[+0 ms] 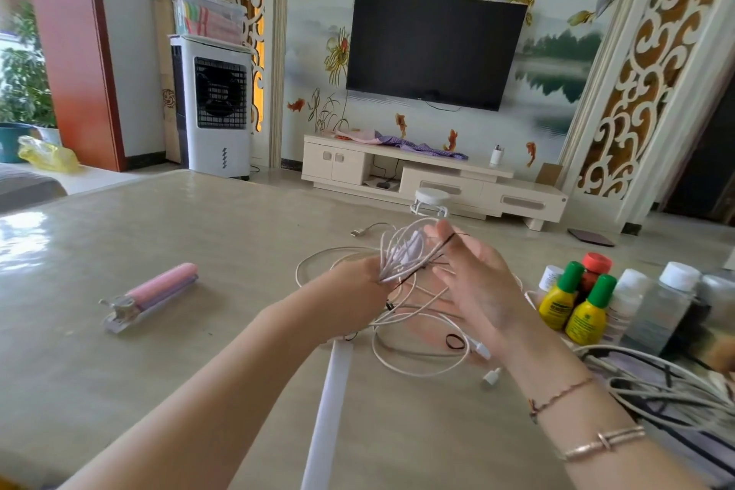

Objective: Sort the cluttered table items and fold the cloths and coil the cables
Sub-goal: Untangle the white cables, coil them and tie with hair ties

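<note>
The left hand (350,290) grips a bunched white cable (401,255). The right hand (473,282), fingers mostly straight, pinches a thin dark tie (441,245) across it. Bottles (588,302) stand just right of it.

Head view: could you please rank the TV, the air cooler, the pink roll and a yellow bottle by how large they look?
1. TV
2. Air cooler
3. Pink roll
4. Yellow bottle, though it sits nearer the camera, so the last two are unsure.
</note>
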